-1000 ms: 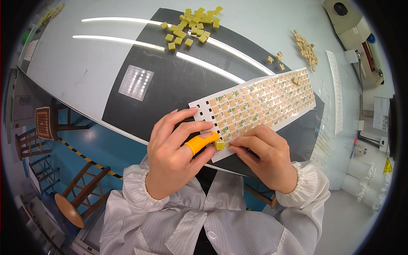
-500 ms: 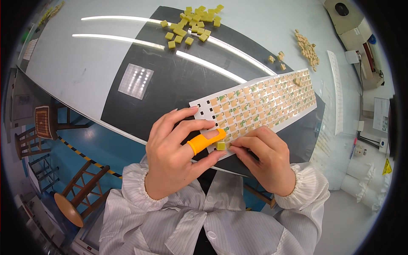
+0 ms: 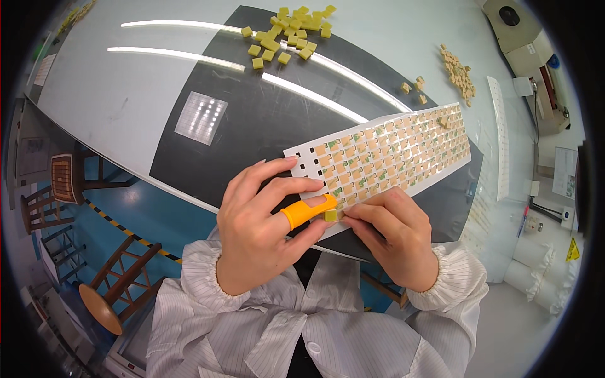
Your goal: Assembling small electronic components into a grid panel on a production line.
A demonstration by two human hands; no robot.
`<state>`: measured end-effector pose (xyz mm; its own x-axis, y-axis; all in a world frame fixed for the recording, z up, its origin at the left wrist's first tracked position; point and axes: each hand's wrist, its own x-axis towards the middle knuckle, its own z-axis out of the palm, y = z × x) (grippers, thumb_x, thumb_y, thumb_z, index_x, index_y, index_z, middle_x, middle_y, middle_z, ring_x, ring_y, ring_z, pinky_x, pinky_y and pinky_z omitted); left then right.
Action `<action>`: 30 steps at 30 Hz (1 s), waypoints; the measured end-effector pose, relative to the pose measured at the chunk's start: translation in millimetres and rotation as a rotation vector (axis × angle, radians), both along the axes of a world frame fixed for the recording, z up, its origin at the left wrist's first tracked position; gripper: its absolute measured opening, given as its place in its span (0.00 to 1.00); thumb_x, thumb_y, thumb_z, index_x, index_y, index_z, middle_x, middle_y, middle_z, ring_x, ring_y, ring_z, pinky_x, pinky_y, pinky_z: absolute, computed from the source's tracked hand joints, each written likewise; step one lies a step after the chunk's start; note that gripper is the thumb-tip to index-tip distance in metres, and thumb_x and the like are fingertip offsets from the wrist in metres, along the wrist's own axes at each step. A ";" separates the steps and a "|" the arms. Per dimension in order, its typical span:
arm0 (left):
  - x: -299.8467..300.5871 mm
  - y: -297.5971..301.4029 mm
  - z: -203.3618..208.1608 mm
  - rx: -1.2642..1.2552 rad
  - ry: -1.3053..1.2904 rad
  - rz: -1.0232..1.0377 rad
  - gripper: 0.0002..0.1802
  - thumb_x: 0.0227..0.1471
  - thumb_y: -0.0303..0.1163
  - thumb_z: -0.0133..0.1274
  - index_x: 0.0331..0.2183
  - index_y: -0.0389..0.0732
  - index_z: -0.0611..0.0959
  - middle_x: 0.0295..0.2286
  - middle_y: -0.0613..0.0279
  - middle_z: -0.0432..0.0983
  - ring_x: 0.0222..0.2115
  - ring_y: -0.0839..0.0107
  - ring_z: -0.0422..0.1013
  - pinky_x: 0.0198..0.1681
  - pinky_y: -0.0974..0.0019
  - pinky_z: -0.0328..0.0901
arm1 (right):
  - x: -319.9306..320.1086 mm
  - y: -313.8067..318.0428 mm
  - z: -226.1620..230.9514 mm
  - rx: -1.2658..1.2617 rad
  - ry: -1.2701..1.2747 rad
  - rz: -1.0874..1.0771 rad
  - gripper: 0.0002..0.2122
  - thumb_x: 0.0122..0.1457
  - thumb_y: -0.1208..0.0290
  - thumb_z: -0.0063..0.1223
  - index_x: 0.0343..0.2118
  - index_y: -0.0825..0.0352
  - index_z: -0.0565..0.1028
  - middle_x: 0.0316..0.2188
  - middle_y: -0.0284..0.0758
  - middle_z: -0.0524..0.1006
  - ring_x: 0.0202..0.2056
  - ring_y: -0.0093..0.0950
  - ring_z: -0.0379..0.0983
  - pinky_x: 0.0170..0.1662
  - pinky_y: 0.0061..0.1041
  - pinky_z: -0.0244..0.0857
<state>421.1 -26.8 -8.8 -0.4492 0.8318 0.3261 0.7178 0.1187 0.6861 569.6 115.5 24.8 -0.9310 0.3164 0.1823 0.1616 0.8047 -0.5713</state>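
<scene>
Since the first frame, your orange-covered finger (image 3: 302, 214) has slid slightly right over the small yellow block (image 3: 331, 216), and your left thumb has stretched rightward below it. Your left hand (image 3: 252, 230) has a narrow grip, with the block between that finger and thumb. Your right hand (image 3: 403, 236) pinches its fingertips just beside it; you cannot tell what they hold. Both meet at the near, lower-left part of the long white sheet (image 3: 435, 171), whose long axis slants up rightward, away from you, across the dark mat (image 3: 179, 154) on the table (image 3: 151, 82).
</scene>
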 end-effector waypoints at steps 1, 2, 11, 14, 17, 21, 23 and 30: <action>-0.2 0.5 0.4 0.001 0.000 -0.005 0.14 0.30 0.30 0.68 0.28 0.44 0.86 0.36 0.69 0.80 0.46 0.59 0.71 0.48 0.56 0.63 | 0.3 -0.1 0.6 0.001 -0.002 -0.002 0.10 0.43 0.81 0.67 0.31 0.68 0.79 0.27 0.34 0.74 0.27 0.29 0.72 0.29 0.23 0.66; -0.3 1.0 0.6 0.003 0.000 -0.010 0.14 0.30 0.30 0.68 0.28 0.44 0.86 0.35 0.69 0.80 0.46 0.59 0.71 0.48 0.56 0.63 | 0.5 -0.1 1.2 -0.003 -0.008 -0.015 0.10 0.43 0.81 0.67 0.30 0.68 0.78 0.26 0.34 0.74 0.27 0.29 0.72 0.29 0.23 0.66; -0.5 1.2 -0.3 0.004 0.013 -0.008 0.15 0.30 0.29 0.68 0.28 0.44 0.86 0.35 0.70 0.81 0.46 0.60 0.71 0.48 0.57 0.63 | -2.1 2.6 3.3 -0.182 -0.091 -0.081 0.08 0.46 0.81 0.66 0.28 0.69 0.77 0.25 0.34 0.74 0.25 0.24 0.71 0.29 0.20 0.66; -0.6 0.9 -0.2 0.003 0.010 -0.010 0.15 0.30 0.30 0.68 0.29 0.44 0.87 0.35 0.70 0.81 0.46 0.60 0.71 0.48 0.57 0.63 | -3.8 10.3 14.5 -0.395 -0.174 -0.094 0.06 0.49 0.80 0.64 0.28 0.70 0.76 0.26 0.32 0.75 0.26 0.19 0.71 0.29 0.17 0.65; -0.3 -0.3 0.6 -0.007 0.015 -0.001 0.16 0.29 0.31 0.68 0.29 0.45 0.87 0.35 0.70 0.81 0.46 0.60 0.71 0.48 0.57 0.63 | -9.4 23.4 21.8 -0.804 -0.282 -0.158 0.05 0.51 0.79 0.62 0.27 0.71 0.75 0.26 0.30 0.75 0.26 0.16 0.70 0.29 0.15 0.65; -0.2 2.0 2.0 -0.015 -0.013 0.008 0.16 0.29 0.31 0.69 0.29 0.46 0.87 0.34 0.71 0.80 0.46 0.61 0.71 0.48 0.57 0.63 | -28.1 29.1 29.8 -1.166 -0.399 -0.247 0.06 0.55 0.76 0.60 0.28 0.71 0.74 0.24 0.31 0.76 0.24 0.15 0.72 0.28 0.13 0.66; -1.0 1.8 1.5 -0.001 -0.008 -0.001 0.16 0.29 0.31 0.68 0.29 0.47 0.87 0.34 0.71 0.80 0.45 0.61 0.71 0.48 0.58 0.63 | -32.1 28.9 28.5 -1.211 -0.489 -0.245 0.06 0.55 0.75 0.60 0.28 0.71 0.74 0.23 0.31 0.76 0.23 0.15 0.72 0.27 0.13 0.67; -1.2 1.6 0.4 -0.001 -0.001 0.001 0.15 0.29 0.30 0.68 0.28 0.47 0.87 0.34 0.71 0.80 0.45 0.61 0.71 0.47 0.57 0.63 | -35.3 27.1 28.0 -1.254 -0.554 -0.243 0.06 0.57 0.73 0.58 0.28 0.71 0.74 0.22 0.33 0.78 0.22 0.18 0.75 0.25 0.13 0.68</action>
<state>419.9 -25.2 -8.3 -0.4505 0.8315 0.3251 0.7172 0.1202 0.6864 534.4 142.7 52.8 -0.6866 0.1546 -0.7104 0.6618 -0.2717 -0.6988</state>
